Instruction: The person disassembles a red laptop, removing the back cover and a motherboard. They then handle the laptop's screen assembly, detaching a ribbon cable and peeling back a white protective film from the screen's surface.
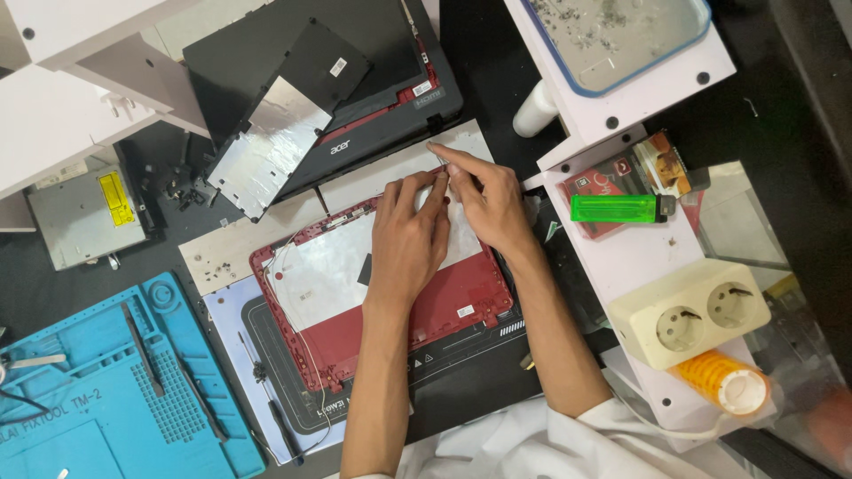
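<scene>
Both hands meet at the upper edge of the red laptop lid [382, 293] on the dark mat [444, 364]. The left hand [406, 239] presses flat, fingers together; the right hand [488, 200] pinches something small there. I think slow, gentle pulling is best.

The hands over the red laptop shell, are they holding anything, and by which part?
Right hand pinches a thin tool near its tip; left hand rests on the red shell's foil, holding nothing visible.

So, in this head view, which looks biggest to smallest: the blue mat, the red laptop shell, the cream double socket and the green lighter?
1. Blue mat, though cut off by the frame edge.
2. Red laptop shell, partly hidden by the arms.
3. Cream double socket.
4. Green lighter.
</scene>
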